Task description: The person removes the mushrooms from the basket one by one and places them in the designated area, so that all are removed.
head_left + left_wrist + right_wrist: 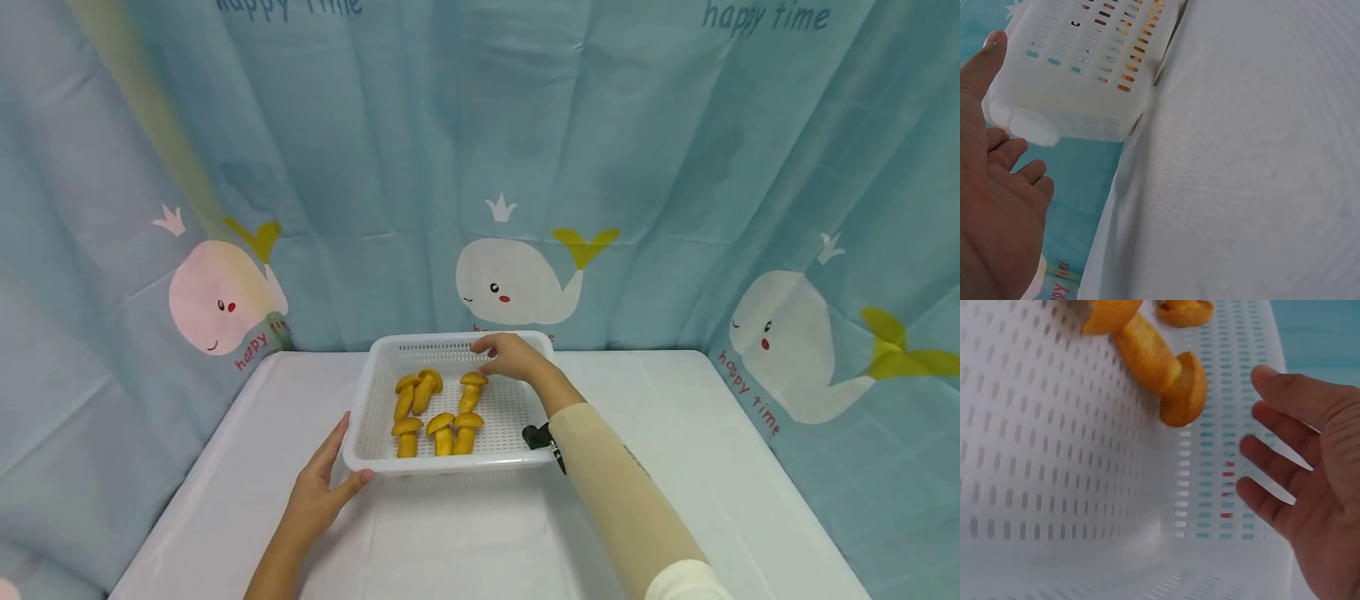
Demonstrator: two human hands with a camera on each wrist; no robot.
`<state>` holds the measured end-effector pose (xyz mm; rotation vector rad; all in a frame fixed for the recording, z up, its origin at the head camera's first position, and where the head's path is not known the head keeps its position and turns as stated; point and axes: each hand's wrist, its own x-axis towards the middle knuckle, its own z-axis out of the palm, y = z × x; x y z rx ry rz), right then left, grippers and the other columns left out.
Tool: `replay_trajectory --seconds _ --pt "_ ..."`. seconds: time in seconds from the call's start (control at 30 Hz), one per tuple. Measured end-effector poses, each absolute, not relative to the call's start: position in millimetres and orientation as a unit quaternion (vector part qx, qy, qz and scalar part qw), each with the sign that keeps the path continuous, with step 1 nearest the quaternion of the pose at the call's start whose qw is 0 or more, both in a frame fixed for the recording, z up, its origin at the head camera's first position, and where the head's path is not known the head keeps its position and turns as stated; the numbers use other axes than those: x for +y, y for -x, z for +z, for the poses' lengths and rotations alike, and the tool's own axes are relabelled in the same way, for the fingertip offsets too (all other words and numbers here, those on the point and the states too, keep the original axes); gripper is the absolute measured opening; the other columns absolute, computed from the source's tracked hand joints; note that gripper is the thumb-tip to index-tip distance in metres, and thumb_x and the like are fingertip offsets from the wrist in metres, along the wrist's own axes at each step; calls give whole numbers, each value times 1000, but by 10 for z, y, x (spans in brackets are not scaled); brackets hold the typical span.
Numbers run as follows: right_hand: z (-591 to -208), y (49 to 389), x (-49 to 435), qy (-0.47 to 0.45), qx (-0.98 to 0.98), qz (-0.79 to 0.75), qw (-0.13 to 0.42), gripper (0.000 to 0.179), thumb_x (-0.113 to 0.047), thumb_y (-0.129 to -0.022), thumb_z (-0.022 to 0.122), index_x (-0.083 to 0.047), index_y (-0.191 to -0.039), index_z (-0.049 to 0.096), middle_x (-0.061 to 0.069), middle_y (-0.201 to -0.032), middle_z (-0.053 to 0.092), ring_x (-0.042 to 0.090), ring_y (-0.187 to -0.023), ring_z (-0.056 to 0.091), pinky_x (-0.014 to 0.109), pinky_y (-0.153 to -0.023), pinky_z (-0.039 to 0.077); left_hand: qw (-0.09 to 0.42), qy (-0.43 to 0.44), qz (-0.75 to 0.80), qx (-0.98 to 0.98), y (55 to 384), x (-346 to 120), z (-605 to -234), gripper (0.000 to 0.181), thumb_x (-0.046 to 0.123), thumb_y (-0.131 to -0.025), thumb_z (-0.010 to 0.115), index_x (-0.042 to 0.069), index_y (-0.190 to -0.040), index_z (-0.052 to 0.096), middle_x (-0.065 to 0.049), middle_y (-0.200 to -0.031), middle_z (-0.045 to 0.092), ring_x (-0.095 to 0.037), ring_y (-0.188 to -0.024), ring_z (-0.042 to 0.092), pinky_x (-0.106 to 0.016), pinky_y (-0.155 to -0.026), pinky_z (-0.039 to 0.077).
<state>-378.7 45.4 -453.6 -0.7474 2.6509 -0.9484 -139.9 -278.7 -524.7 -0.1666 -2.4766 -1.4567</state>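
A white perforated plastic basket (517,457) holds several yellow-brown mushrooms, including one at the back right (470,392), a pair at the back left (424,393) and a front row (442,433). My left hand (317,492) is at the basket's front left corner, thumb by the front rim and fingers along the left side. In the left wrist view, its thumb (990,59) lies against the basket wall. My right hand (513,358) hovers over the basket's back right part, nothing in its grasp. Its spread, slightly bent fingers (1266,450) are apart from the nearest mushroom (1185,390).
The basket stands on a table with a white cloth (645,400). Behind and on both sides hangs a blue curtain (390,167) with whale prints. A black strap piece (537,437) sits at the right wrist, overlapping the basket's right rim.
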Motion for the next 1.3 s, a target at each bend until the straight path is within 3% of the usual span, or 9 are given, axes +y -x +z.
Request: replay_trajectory --seconds 0.17,0.3,0.43,0.67,1.03,1.3 --pt "-4591 3801 430 263 903 -306 150 42 -17 -94 76 -11 -135 67 5 -136 67 30 -125 60 43 -105 54 128 55 -496 -857 1414 -2807 -5279 97 15 -87 83 32 -163 26 -3 -170 26 2 -152 19 2 -107 20" --pt "-4625 3793 413 265 902 -297 165 41 -14 -93 77 -10 -133 68 6 -133 68 26 -118 62 41 -104 55 125 51 -495 -859 1413 -2822 -5294 98 15 -87 83 35 -163 26 2 -170 25 5 -150 19 2 -107 20" --pt "-4633 3786 404 267 902 -292 174 42 -13 -91 79 -10 -132 69 4 -131 70 25 -116 64 40 -104 55 130 55 -491 -860 1410 -2826 -5277 97 15 -86 84 32 -163 26 2 -169 26 -1 -153 20 2 -107 20" --pt "-4633 3781 392 266 906 -275 182 42 -10 -90 80 -11 -131 70 3 -129 70 29 -127 61 43 -112 49 133 61 -499 -854 1410 -2813 -5256 97 12 -86 84 30 -163 28 2 -169 26 -18 -156 22 2 -107 21" --pt "-4663 3794 375 259 911 -261 186 37 -12 -89 81 -15 -126 73 1 -125 72 23 -124 61 42 -113 48 120 38 -485 -865 1392 -2802 -5250 97 19 -86 84 31 -163 27 6 -169 26 -2 -153 21 1 -106 20" --pt "-4680 3806 358 247 915 -257 192 37 -9 -90 79 -18 -125 74 -2 -126 71 20 -124 60 41 -114 47 129 72 -498 -855 1394 -2816 -5235 98 13 -86 83 36 -162 25 2 -169 26 -23 -156 23 2 -108 21"
